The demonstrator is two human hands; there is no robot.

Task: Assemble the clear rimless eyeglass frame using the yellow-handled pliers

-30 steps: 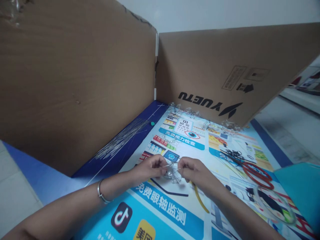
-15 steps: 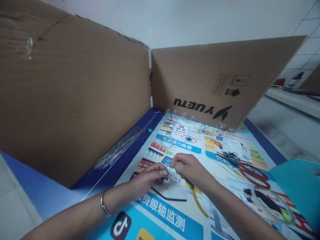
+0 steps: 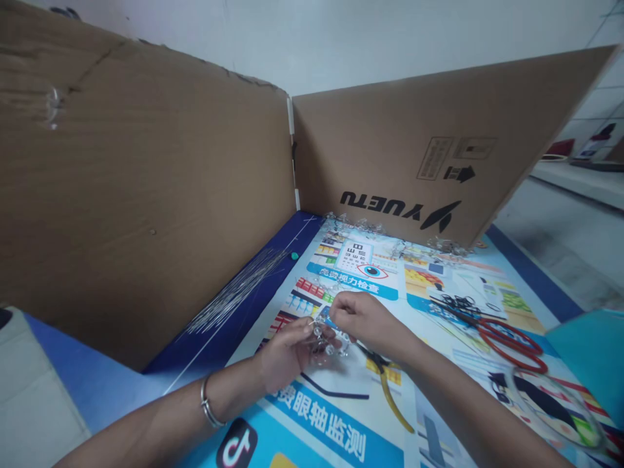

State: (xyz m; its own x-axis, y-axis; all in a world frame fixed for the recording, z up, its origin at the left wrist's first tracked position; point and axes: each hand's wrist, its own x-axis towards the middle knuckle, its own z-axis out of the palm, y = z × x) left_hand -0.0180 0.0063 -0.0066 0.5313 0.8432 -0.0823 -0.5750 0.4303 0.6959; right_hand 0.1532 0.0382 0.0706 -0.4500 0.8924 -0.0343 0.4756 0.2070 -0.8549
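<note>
My left hand (image 3: 287, 356) cradles a cluster of clear beads (image 3: 330, 348), its thumb and forefinger closed near the top and the other fingers beneath. My right hand (image 3: 363, 320) is closed in a pinch at the upper right of the same cluster. What lies between its fingertips is too small to make out. Just below my right hand are pliers with yellow handles (image 3: 394, 396), their jaws pointing toward the beads. A dark bent strip, perhaps printed, shows on the sheet below my left hand.
Thin metal wires (image 3: 238, 289) lie in a bundle at left, near a small green piece (image 3: 294, 256). Red-handled scissors (image 3: 509, 341) and black loops (image 3: 458, 303) are at right, above a clear round dish (image 3: 556, 409). Cardboard panels (image 3: 195, 162) stand behind, with clear bead clusters (image 3: 446, 246) along one.
My left hand has opened out under the bead cluster, which now shows more beads. My right hand stays pinched beside it. The view has shifted slightly.
</note>
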